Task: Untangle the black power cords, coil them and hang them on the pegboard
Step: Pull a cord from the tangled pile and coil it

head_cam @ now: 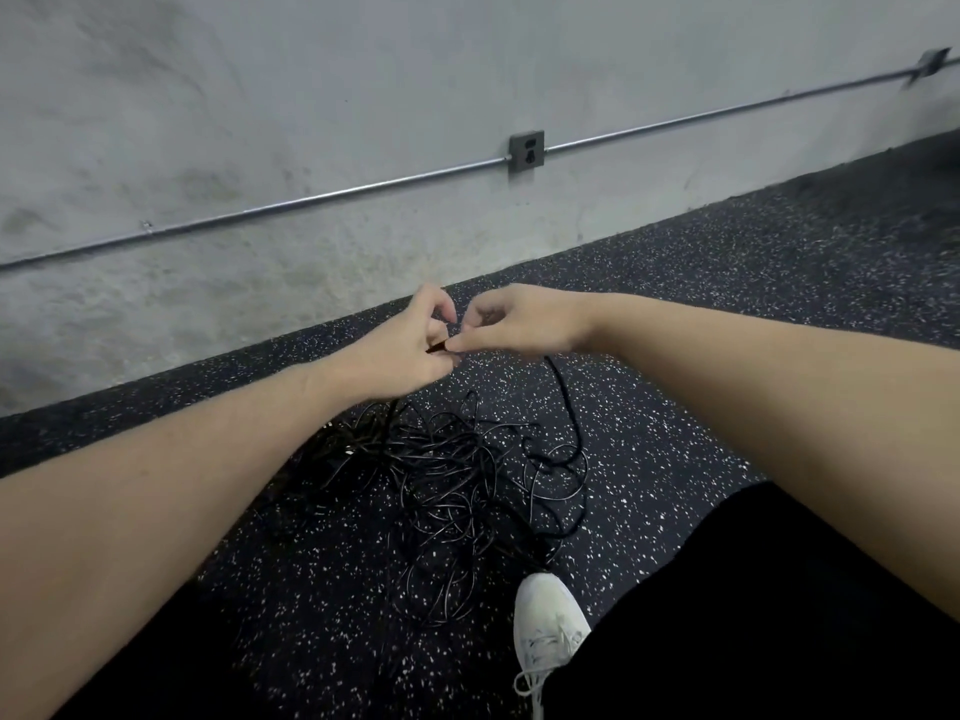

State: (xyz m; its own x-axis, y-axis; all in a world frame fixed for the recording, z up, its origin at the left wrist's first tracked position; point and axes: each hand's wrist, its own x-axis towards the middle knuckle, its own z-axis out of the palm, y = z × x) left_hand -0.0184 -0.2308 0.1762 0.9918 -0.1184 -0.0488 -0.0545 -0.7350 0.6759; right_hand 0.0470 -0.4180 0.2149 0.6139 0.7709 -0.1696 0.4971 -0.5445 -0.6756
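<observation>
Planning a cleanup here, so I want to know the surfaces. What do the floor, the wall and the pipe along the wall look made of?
Floor: likely rubber matting, matte black with white flecks. Wall: looks like bare concrete or plaster, grey, blotchy and rough. Pipe: apparently metal conduit, thin, silvery with a dull shine, running into a grey outlet box.

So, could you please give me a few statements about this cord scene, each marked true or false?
1. Both hands pinch one stretch of cord between them. True: left hand and right hand meet on it.
2. The tangled cords hang on a pegboard. False: they lie on the speckled floor.
3. A white shoe is near the tangle. True.
4. A cord is plugged into the wall outlet. False: nothing is plugged in.
</observation>
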